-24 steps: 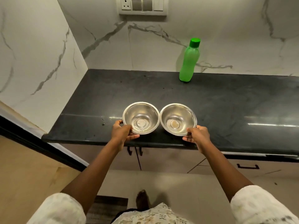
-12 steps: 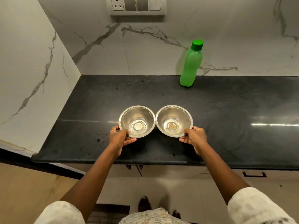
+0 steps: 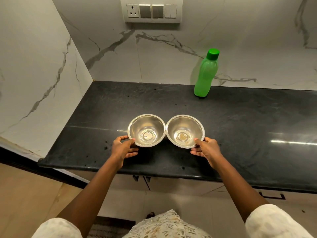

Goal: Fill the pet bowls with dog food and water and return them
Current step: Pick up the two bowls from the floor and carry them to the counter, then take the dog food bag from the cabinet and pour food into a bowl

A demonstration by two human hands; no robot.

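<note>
Two small steel bowls sit side by side, rims touching, over the black countertop (image 3: 240, 131). My left hand (image 3: 123, 148) grips the near-left rim of the left bowl (image 3: 146, 124), thumb on the rim. My right hand (image 3: 206, 148) holds the near-right rim of the right bowl (image 3: 185, 125) the same way. Both bowls hold no food or water; the right one shows a dull stain at its bottom. I cannot tell whether they rest on the counter or hover just above it.
A green plastic bottle (image 3: 206, 74) with a green cap stands at the back against the marble wall. A switch panel (image 3: 151, 10) is mounted above. The left wall meets the counter at the corner. Cabinet handles (image 3: 141, 178) show under the counter's front edge.
Both hands have carried the bowls forward from the counter's front edge to farther in over the countertop. My view has moved closer to the counter.
</note>
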